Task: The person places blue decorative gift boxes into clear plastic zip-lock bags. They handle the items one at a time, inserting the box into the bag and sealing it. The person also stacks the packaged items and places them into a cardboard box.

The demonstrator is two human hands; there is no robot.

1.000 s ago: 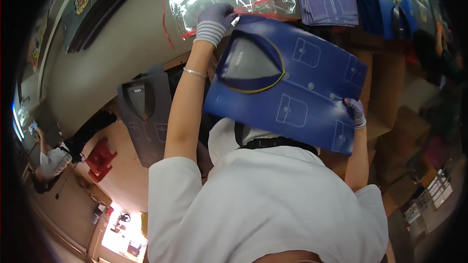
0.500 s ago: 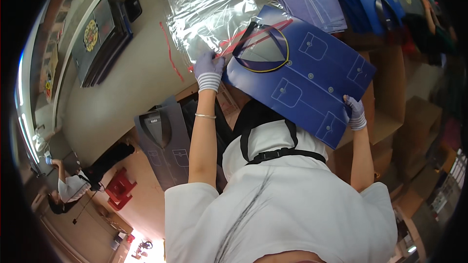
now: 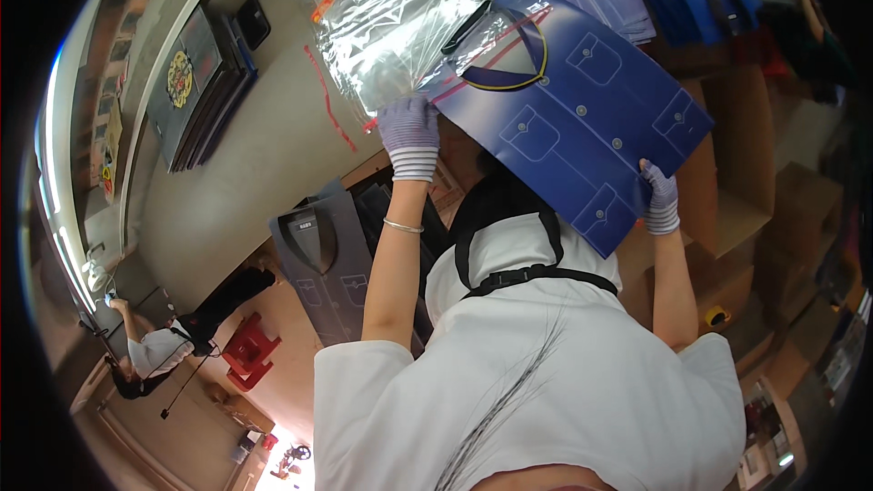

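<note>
A flat blue paper bag (image 3: 564,114) printed like a shirt, with pockets and buttons, lies tilted in front of me. My right hand (image 3: 659,195), in a lilac glove with a striped cuff, grips its lower right edge, thumb on the printed face. My left hand (image 3: 409,132), gloved alike, has its fingers curled on the edge of a clear plastic bag (image 3: 386,36), close to the blue bag's upper left corner. The fingertips are partly hidden. A red strip (image 3: 509,41) crosses the blue bag's collar end, where the shiny plastic overlaps it.
Dark printed bags (image 3: 195,82) lie stacked on the table (image 3: 282,118) at left, beside a loose red strip (image 3: 329,100). Grey shirt-print bags (image 3: 323,255) stand below the table edge. Cardboard boxes (image 3: 741,155) are at right. Another person (image 3: 168,345) stands far left, near a red stool (image 3: 250,350).
The blue bag's collar end has moved up, farther onto the plastic. My left hand has turned, showing more of its back. The whole view has shifted slightly.
</note>
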